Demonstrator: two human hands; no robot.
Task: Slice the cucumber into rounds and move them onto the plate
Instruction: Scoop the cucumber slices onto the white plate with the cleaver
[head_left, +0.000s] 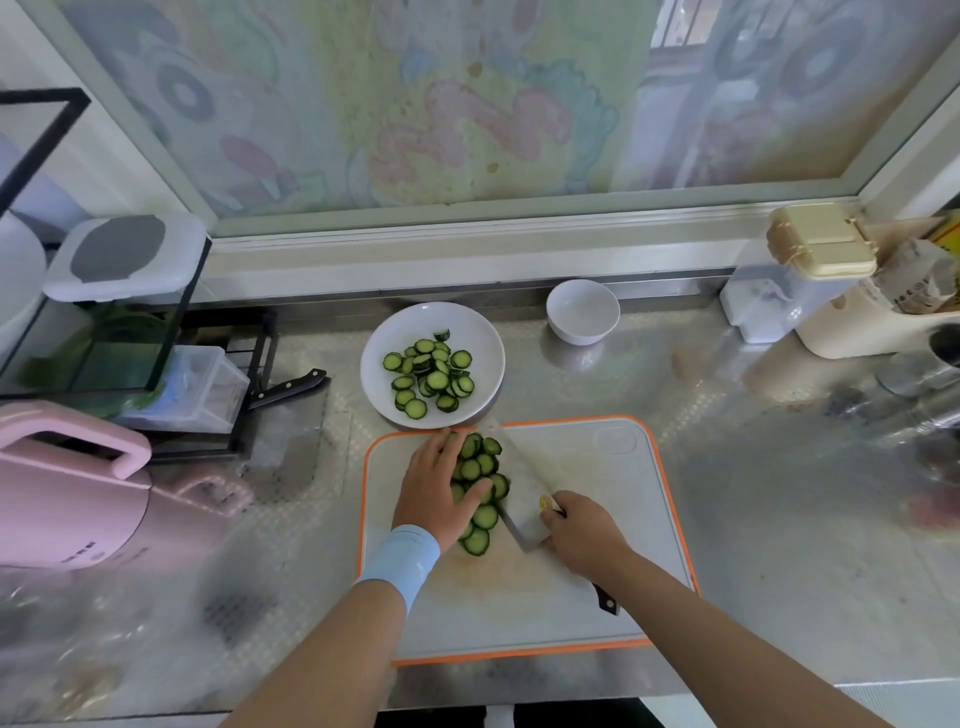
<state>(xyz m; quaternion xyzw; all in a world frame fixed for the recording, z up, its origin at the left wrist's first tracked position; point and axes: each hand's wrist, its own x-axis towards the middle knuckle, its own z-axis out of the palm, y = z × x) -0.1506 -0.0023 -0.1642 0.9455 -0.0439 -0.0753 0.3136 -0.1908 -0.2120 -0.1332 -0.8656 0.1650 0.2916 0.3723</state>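
on the orange-rimmed white cutting board (597, 519) a heap of cucumber rounds (480, 467) sat squeezed between your left hand (436, 483), fingers straight and flat against the slices, and the broad pale cleaver (519, 488), whose handle your right hand (582, 535) gripped. your palm hid part of the heap; the handle showed only its dark tip. other rounds (431, 374), flat green discs, lay on the round white plate (483, 332) just beyond the board.
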